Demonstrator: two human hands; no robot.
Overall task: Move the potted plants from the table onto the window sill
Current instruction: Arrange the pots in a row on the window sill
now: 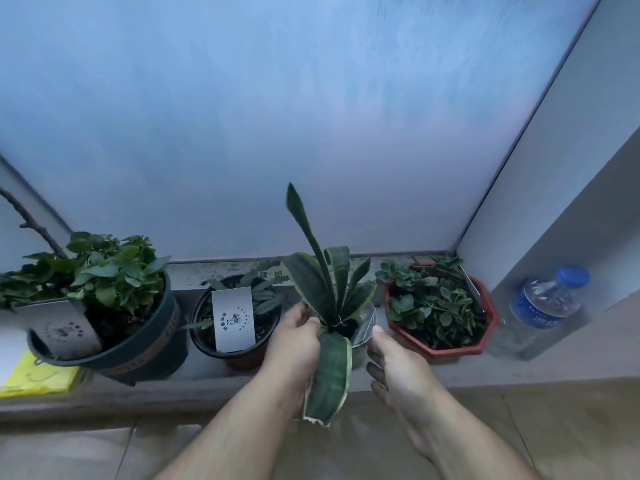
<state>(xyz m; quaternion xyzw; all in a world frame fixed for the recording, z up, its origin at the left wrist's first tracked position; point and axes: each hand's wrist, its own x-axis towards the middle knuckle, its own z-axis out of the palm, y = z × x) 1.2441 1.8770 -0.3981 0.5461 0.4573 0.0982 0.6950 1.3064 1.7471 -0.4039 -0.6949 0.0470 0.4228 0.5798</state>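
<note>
Both hands hold a small pot [363, 323] on the sill [214, 372], between a black pot [239, 355] and a red pot [450, 348]. The left hand [294, 341] and the right hand [391, 365] curl around its sides. The plant [329, 289] has long dark green leaves with yellow edges; one leaf hangs forward over the sill's edge.

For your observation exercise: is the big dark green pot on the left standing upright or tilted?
Tilted. The dark green pot leans right on the window sill, its rim slanting.
</note>
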